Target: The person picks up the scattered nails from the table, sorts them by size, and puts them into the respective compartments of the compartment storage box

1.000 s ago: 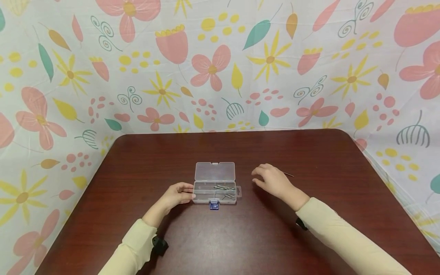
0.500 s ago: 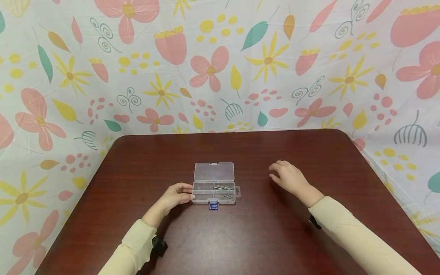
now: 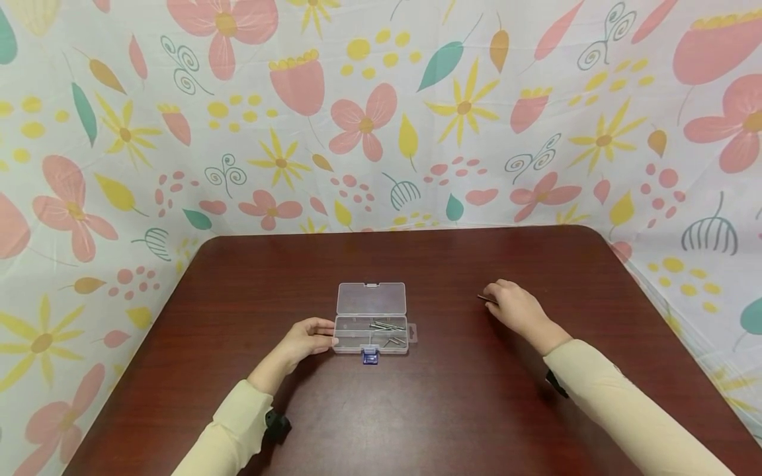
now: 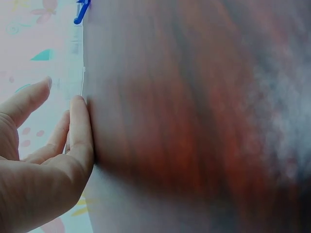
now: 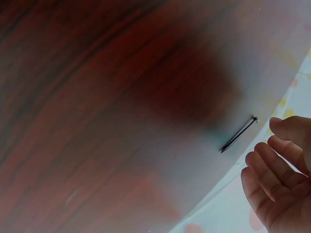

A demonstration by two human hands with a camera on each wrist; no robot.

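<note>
A clear plastic organizer box (image 3: 352, 339) stands with its lid (image 3: 372, 299) raised, its blue latch (image 3: 370, 357) hanging at the front. Several metal nails (image 3: 387, 326) lie in its back compartment, and smaller metal pieces (image 3: 394, 341) are in front. At the box's left wall rests my left hand (image 3: 302, 344), fingers extended and touching the side. My right hand (image 3: 518, 311) is over the right part of the table, its fingers loosely bent beside a single nail (image 5: 238, 135). That nail lies on the table, a small gap from the fingertips in the right wrist view.
The dark red-brown wooden table (image 3: 381, 423) carries the box near its middle. Beyond the table's back edge hangs a flower-print cloth (image 3: 366, 165). A hanging tab (image 3: 413, 332) sticks out from the box's right side.
My right hand has moved to the right, away from the box and to the nail, which now shows left of the fingertips. The left hand and the box stay in place.
</note>
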